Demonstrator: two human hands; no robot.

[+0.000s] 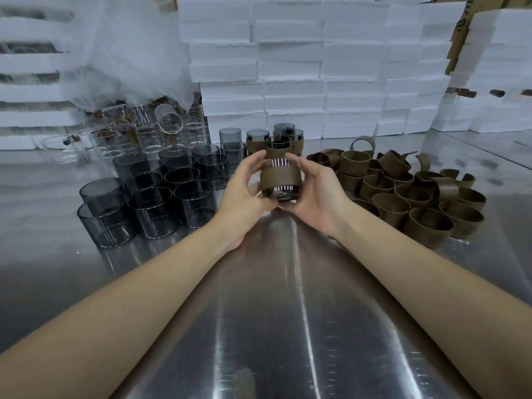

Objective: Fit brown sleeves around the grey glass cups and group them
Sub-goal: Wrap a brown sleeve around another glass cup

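Observation:
A grey glass cup wrapped in a brown sleeve is held above the steel table, between both hands. My left hand grips its left side with curled fingers. Its right side is gripped by my right hand. Behind it stands a small group of sleeved cups. Bare grey cups are clustered at the left. A heap of loose brown sleeves lies at the right.
Clear glass cups lie piled at the back left under white netting. Stacks of white foam boxes wall off the back. The steel table stretches toward me between my forearms.

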